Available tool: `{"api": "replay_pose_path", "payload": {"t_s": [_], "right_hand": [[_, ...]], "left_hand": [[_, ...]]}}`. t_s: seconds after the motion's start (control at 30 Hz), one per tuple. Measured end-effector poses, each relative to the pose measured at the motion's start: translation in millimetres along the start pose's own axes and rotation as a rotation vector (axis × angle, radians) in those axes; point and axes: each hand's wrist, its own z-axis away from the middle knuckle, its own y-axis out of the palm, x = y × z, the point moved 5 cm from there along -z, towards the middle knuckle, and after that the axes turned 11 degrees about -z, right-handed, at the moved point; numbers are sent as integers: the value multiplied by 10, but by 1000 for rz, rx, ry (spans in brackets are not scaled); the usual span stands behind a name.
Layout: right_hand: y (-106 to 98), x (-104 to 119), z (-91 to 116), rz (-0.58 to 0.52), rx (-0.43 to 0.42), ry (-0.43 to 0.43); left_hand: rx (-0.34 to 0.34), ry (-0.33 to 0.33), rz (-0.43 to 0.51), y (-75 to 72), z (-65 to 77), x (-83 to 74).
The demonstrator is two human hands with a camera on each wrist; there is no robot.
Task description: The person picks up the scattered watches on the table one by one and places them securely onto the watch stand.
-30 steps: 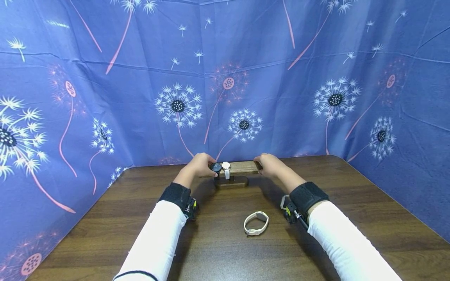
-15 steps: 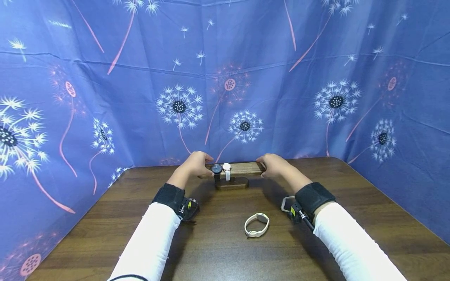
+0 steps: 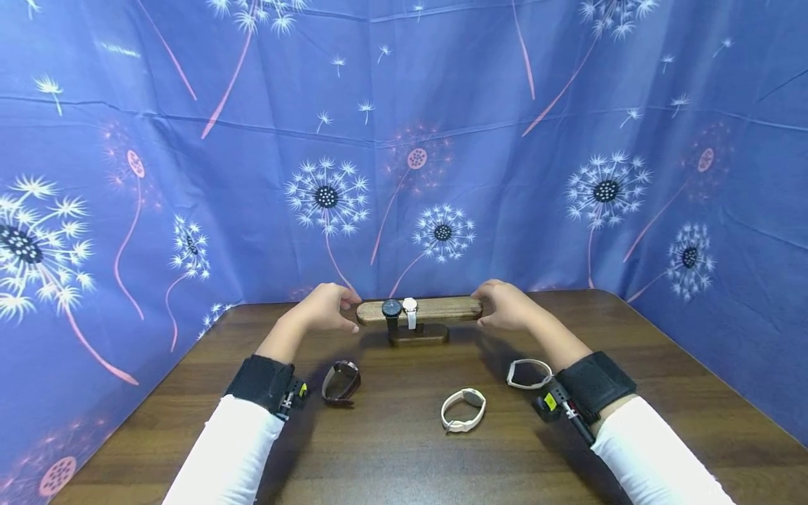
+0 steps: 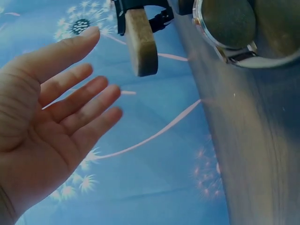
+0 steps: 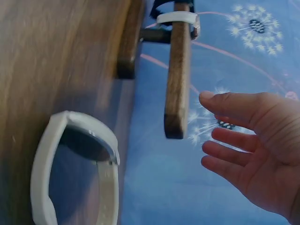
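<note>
A wooden watch stand point(image 3: 442, 308) with a raised bar and an oval base stands at the back of the table. On the left part of its bar hang a black watch point(image 3: 391, 308) and, beside it, a white-strapped watch point(image 3: 410, 306). My left hand point(image 3: 323, 306) is off the bar's left end, fingers spread and holding nothing; in the left wrist view a gap shows between the fingertips and the bar end point(image 4: 143, 51). My right hand point(image 3: 505, 305) is at the bar's right end, and the right wrist view shows its relaxed fingers apart from the wood point(image 5: 178, 93).
Three watches lie on the table point(image 3: 391, 456) nearer me: a dark-strapped watch point(image 3: 341, 382) at left, a cream-strapped watch point(image 3: 463, 410) in the middle, and a white-strapped watch point(image 3: 529, 374) by my right wrist. A blue dandelion-print curtain point(image 3: 505, 175) hangs behind and at both sides.
My left hand has moved left, away from the bar's left end, and the dark-strapped watch has come into full view. My right hand has shifted slightly right. The stand keeps its place.
</note>
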Motion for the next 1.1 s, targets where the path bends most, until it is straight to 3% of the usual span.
{"api": "replay_pose_path", "payload": {"t_s": [0.17, 0.37, 0.5, 0.67, 0.87, 1.1], "right_hand": [[8, 124, 141, -69, -12, -14], [69, 243, 261, -140, 12, -5], [106, 244, 321, -170, 38, 18], [113, 215, 358, -205, 66, 32], [59, 196, 410, -204, 70, 47], [115, 213, 429, -215, 100, 53]], "left_hand": [[15, 27, 59, 25, 234, -24], [-28, 25, 113, 88, 469, -41], [-44, 18, 100, 131, 560, -20], [-28, -49, 65, 203, 608, 21], [41, -90, -65, 366, 505, -31], [214, -184, -199, 605, 536, -88]]}}
